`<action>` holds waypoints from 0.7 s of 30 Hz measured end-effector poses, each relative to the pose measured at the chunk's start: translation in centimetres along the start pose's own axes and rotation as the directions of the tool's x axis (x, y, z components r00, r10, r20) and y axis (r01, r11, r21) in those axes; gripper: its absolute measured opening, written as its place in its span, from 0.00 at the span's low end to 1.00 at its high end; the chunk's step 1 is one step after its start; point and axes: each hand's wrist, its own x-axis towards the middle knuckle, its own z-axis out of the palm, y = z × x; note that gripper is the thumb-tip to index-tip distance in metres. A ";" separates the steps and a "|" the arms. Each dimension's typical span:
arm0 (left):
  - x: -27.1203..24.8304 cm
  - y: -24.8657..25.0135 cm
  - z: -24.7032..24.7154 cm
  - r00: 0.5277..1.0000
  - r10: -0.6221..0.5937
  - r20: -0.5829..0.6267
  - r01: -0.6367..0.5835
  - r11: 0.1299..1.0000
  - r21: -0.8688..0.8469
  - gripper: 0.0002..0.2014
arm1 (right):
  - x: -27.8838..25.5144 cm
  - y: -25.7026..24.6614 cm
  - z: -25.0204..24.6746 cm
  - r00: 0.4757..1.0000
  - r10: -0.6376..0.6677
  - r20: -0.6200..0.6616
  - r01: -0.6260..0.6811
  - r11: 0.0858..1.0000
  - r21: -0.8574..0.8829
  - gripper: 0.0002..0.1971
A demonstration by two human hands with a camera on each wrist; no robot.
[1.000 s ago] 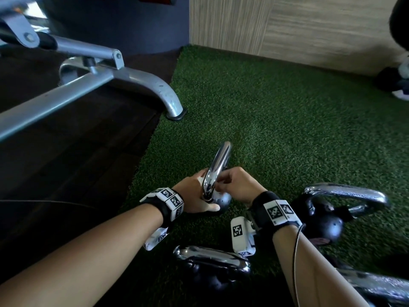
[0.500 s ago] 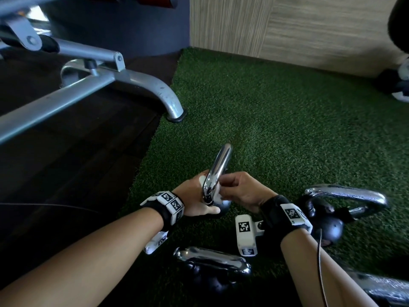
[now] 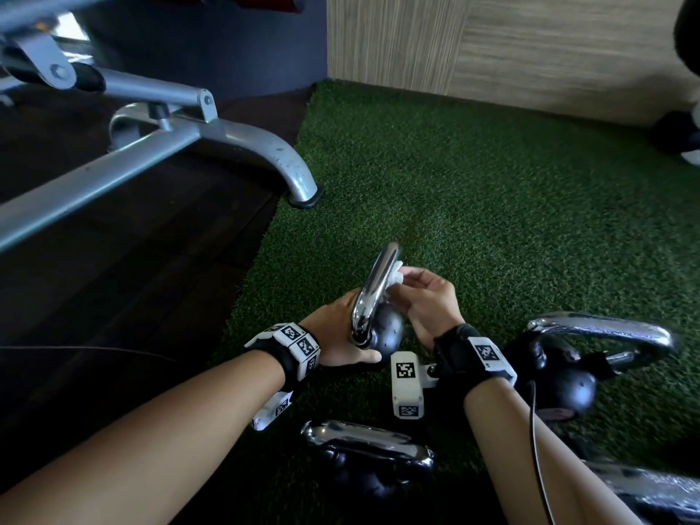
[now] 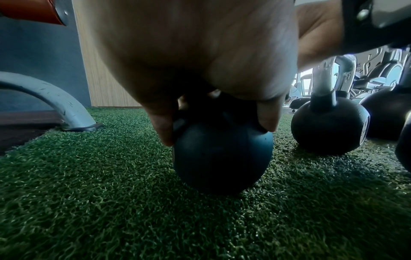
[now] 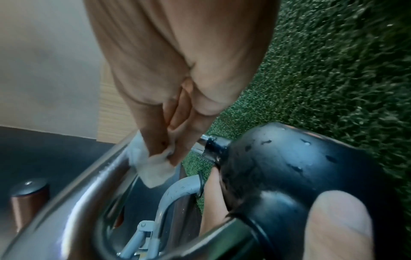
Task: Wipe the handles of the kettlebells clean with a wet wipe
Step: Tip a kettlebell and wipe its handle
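Note:
A small kettlebell with a black ball (image 3: 388, 331) and a chrome handle (image 3: 373, 293) stands tilted on the green turf. My left hand (image 3: 337, 337) grips its ball from the left; in the left wrist view my left hand (image 4: 218, 123) curls its fingers over the ball (image 4: 222, 158). My right hand (image 3: 424, 297) pinches a white wet wipe (image 3: 396, 272) against the upper inside of the handle. In the right wrist view the right fingers press the wipe (image 5: 153, 165) onto the chrome handle (image 5: 89, 193), beside the ball (image 5: 289, 167).
Three more kettlebells stand close: one at right (image 3: 560, 377), one near my forearms (image 3: 371, 445), one at the bottom right (image 3: 644, 486). A grey bench leg (image 3: 291, 172) rests at the turf's left edge by dark flooring. A shoe (image 3: 682, 142) shows far right.
My right hand has slid the wipe up the handle, from its lower end to near its top. The left hand keeps hold of the ball.

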 end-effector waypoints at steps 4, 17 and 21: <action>-0.1 -0.3 0.3 0.999 0.008 -0.042 -0.010 0.999 -0.035 0.55 | -0.6 -0.5 0.3 0.996 -0.076 -0.036 0.063 0.960 -0.272 0.14; 0.6 -0.1 0.3 0.999 -0.035 0.015 0.033 0.992 0.120 0.53 | 1.5 -1.9 1.5 0.868 -0.376 -0.323 0.109 0.780 -0.616 0.09; -0.5 1.9 -1.5 0.996 -0.071 0.048 0.066 0.992 0.108 0.47 | 2.2 -1.3 2.2 0.833 -0.316 -0.454 0.030 0.845 -0.533 0.10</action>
